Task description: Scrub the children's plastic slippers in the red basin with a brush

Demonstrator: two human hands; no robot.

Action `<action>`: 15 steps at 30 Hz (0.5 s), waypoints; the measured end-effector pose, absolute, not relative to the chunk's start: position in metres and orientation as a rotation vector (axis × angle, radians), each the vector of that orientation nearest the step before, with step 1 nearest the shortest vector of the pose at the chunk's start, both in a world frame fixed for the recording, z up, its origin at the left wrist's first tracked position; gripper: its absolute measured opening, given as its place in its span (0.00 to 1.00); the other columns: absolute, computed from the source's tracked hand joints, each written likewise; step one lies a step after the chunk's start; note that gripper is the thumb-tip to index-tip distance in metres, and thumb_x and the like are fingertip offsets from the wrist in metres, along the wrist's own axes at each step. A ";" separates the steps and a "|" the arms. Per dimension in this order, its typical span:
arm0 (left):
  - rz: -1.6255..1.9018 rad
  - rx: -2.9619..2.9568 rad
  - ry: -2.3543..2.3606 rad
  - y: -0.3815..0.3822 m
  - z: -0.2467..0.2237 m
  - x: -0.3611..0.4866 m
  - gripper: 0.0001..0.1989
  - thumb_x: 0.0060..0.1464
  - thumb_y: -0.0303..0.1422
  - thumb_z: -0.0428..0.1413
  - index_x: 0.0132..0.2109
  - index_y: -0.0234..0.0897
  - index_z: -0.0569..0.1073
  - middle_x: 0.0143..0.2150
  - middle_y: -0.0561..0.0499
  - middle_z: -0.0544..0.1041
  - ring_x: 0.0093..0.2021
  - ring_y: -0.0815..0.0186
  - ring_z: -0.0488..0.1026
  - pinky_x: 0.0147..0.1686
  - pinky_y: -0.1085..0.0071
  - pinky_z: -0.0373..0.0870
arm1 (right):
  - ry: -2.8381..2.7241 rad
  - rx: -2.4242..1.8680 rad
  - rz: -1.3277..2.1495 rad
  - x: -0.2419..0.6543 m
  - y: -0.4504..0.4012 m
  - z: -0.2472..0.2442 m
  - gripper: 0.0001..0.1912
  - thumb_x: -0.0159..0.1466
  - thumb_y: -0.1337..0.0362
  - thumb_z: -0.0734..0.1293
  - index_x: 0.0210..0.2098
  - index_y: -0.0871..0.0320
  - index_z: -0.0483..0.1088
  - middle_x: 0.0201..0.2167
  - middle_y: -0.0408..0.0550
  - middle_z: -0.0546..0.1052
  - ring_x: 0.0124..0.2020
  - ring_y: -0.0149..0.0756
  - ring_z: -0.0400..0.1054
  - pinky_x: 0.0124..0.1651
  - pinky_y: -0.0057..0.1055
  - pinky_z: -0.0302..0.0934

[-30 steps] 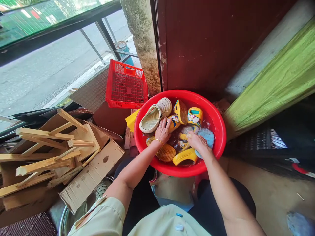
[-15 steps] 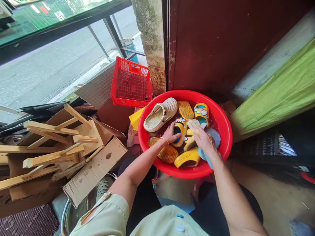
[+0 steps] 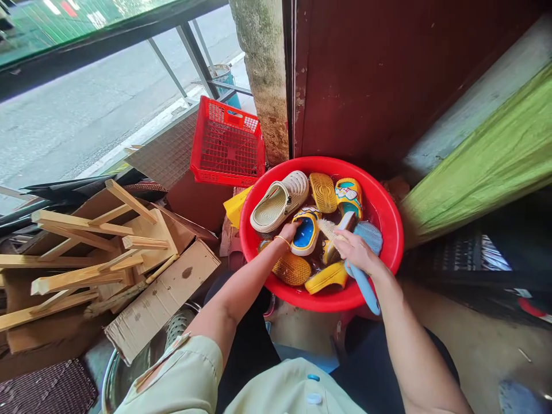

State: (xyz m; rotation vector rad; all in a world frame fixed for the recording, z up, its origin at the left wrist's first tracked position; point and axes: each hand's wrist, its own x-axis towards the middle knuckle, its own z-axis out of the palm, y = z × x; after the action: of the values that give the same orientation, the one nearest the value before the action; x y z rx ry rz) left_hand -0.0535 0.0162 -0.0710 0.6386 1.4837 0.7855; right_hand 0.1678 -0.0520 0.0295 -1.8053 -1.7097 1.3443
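My left hand (image 3: pixel 290 230) grips the side of a yellow clog with a blue inside (image 3: pixel 305 231), part of its fingers hidden by the shoe. In my right hand (image 3: pixel 356 250) is a scrub brush with a light blue handle (image 3: pixel 365 287); its pale bristles are close to the clog's edge, and I cannot tell if they touch. Both hands are over a red basin (image 3: pixel 397 241) with water in it. Around them lie a cream clog (image 3: pixel 278 204), a yellow clog with a teal inside (image 3: pixel 349 192), upturned yellow soles (image 3: pixel 323 192), a yellow clog on its side (image 3: pixel 326 279) and a grey-blue piece (image 3: pixel 370 237).
A red plastic crate (image 3: pixel 228 144) stands beyond the basin to the left. Wooden stool legs (image 3: pixel 86 224) and a cardboard flap (image 3: pixel 161 299) crowd the left side. A green cloth (image 3: pixel 478 155) hangs at the right, beside a dark red door (image 3: pixel 366 75).
My left hand has closed on the blue-lined clog, which is now tipped to show its inside. The brush has moved left towards it, its handle now in plain sight.
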 end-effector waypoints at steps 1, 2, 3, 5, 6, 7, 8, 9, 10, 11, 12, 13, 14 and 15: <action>0.785 0.595 1.479 0.016 -0.070 -0.054 0.20 0.64 0.40 0.58 0.55 0.30 0.78 0.45 0.38 0.84 0.45 0.52 0.82 0.49 0.56 0.79 | -1.755 -1.783 1.334 0.170 -0.058 0.034 0.28 0.67 0.56 0.62 0.63 0.61 0.70 0.21 0.41 0.74 0.21 0.34 0.68 0.26 0.28 0.62; 0.788 0.554 1.475 0.017 -0.069 -0.054 0.20 0.65 0.39 0.57 0.57 0.30 0.77 0.45 0.39 0.84 0.45 0.53 0.82 0.49 0.58 0.79 | -1.800 -1.770 1.311 0.171 -0.064 0.038 0.27 0.66 0.56 0.63 0.62 0.60 0.72 0.23 0.42 0.76 0.23 0.35 0.70 0.28 0.28 0.63; 0.794 0.518 1.471 0.017 -0.068 -0.053 0.20 0.66 0.39 0.55 0.58 0.30 0.77 0.45 0.39 0.84 0.45 0.55 0.82 0.49 0.60 0.79 | -1.837 -1.761 1.284 0.172 -0.070 0.041 0.26 0.66 0.56 0.63 0.61 0.59 0.73 0.25 0.43 0.78 0.25 0.35 0.71 0.30 0.29 0.64; 0.806 0.450 1.461 0.019 -0.067 -0.052 0.21 0.68 0.39 0.53 0.60 0.29 0.75 0.45 0.40 0.84 0.45 0.57 0.82 0.49 0.63 0.79 | -1.879 -1.731 1.238 0.175 -0.081 0.045 0.24 0.66 0.56 0.64 0.59 0.56 0.75 0.31 0.46 0.80 0.30 0.37 0.74 0.34 0.30 0.66; 0.806 0.418 1.453 0.019 -0.066 -0.051 0.21 0.69 0.39 0.53 0.60 0.28 0.75 0.45 0.40 0.84 0.44 0.58 0.82 0.49 0.64 0.79 | -1.891 -1.703 1.233 0.177 -0.085 0.045 0.24 0.66 0.56 0.64 0.58 0.55 0.75 0.32 0.46 0.81 0.31 0.37 0.74 0.35 0.30 0.66; 0.802 0.391 1.443 0.019 -0.065 -0.050 0.21 0.69 0.38 0.53 0.60 0.28 0.75 0.45 0.40 0.84 0.43 0.59 0.82 0.48 0.64 0.79 | -1.902 -1.672 1.241 0.179 -0.087 0.044 0.24 0.66 0.55 0.64 0.58 0.55 0.75 0.32 0.46 0.81 0.31 0.37 0.74 0.35 0.30 0.66; 0.795 0.369 1.433 0.019 -0.064 -0.049 0.20 0.68 0.38 0.54 0.59 0.28 0.75 0.44 0.40 0.84 0.41 0.59 0.83 0.47 0.64 0.80 | -1.910 -1.648 1.256 0.181 -0.088 0.043 0.24 0.66 0.55 0.64 0.58 0.55 0.74 0.31 0.45 0.81 0.30 0.37 0.74 0.34 0.30 0.66; 0.781 0.353 1.414 0.018 -0.062 -0.048 0.19 0.68 0.38 0.55 0.58 0.28 0.76 0.43 0.40 0.84 0.40 0.59 0.83 0.47 0.64 0.80 | -1.911 -1.637 1.262 0.183 -0.086 0.041 0.24 0.67 0.55 0.64 0.59 0.55 0.74 0.30 0.45 0.80 0.29 0.37 0.73 0.34 0.30 0.66; 0.763 0.346 1.390 0.017 -0.061 -0.047 0.18 0.67 0.37 0.56 0.56 0.29 0.77 0.42 0.40 0.85 0.39 0.60 0.83 0.46 0.64 0.80 | -1.903 -1.647 1.244 0.183 -0.083 0.038 0.24 0.67 0.55 0.63 0.58 0.56 0.74 0.30 0.45 0.80 0.28 0.37 0.73 0.34 0.30 0.66; 0.738 0.349 1.357 0.015 -0.059 -0.046 0.18 0.66 0.38 0.57 0.55 0.29 0.78 0.40 0.40 0.85 0.37 0.60 0.82 0.45 0.63 0.80 | -1.882 -1.676 1.196 0.183 -0.079 0.034 0.24 0.67 0.54 0.63 0.58 0.56 0.74 0.32 0.46 0.81 0.30 0.37 0.74 0.35 0.31 0.67; 0.710 0.362 1.318 0.012 -0.056 -0.045 0.17 0.65 0.38 0.58 0.53 0.29 0.79 0.39 0.40 0.85 0.36 0.60 0.82 0.44 0.64 0.80 | -1.845 -1.719 1.126 0.182 -0.073 0.030 0.24 0.67 0.54 0.63 0.58 0.56 0.73 0.35 0.48 0.82 0.32 0.39 0.75 0.36 0.32 0.68; 0.681 0.388 1.275 0.008 -0.054 -0.044 0.17 0.63 0.39 0.60 0.51 0.30 0.79 0.39 0.41 0.85 0.36 0.60 0.82 0.43 0.64 0.80 | -1.797 -1.767 1.043 0.179 -0.066 0.026 0.25 0.67 0.54 0.63 0.59 0.57 0.72 0.38 0.51 0.82 0.34 0.41 0.76 0.38 0.34 0.68; 0.657 0.427 1.233 0.004 -0.051 -0.043 0.17 0.62 0.39 0.61 0.50 0.30 0.80 0.39 0.41 0.85 0.36 0.60 0.82 0.43 0.64 0.80 | -1.742 -1.812 0.956 0.177 -0.059 0.023 0.25 0.67 0.53 0.62 0.59 0.58 0.72 0.41 0.53 0.83 0.37 0.43 0.77 0.40 0.35 0.69; 0.644 0.479 1.201 0.000 -0.049 -0.041 0.17 0.60 0.39 0.63 0.50 0.31 0.80 0.39 0.41 0.85 0.36 0.59 0.82 0.44 0.64 0.80 | -1.686 -1.844 0.878 0.174 -0.052 0.019 0.26 0.68 0.53 0.62 0.60 0.58 0.71 0.43 0.55 0.83 0.39 0.45 0.77 0.41 0.36 0.69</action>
State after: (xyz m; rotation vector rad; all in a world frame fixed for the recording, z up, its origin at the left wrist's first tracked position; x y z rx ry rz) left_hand -0.0411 0.0002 -0.0486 0.4785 1.2008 0.6442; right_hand 0.1741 -0.0522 0.0194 -1.8445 -1.6861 0.8780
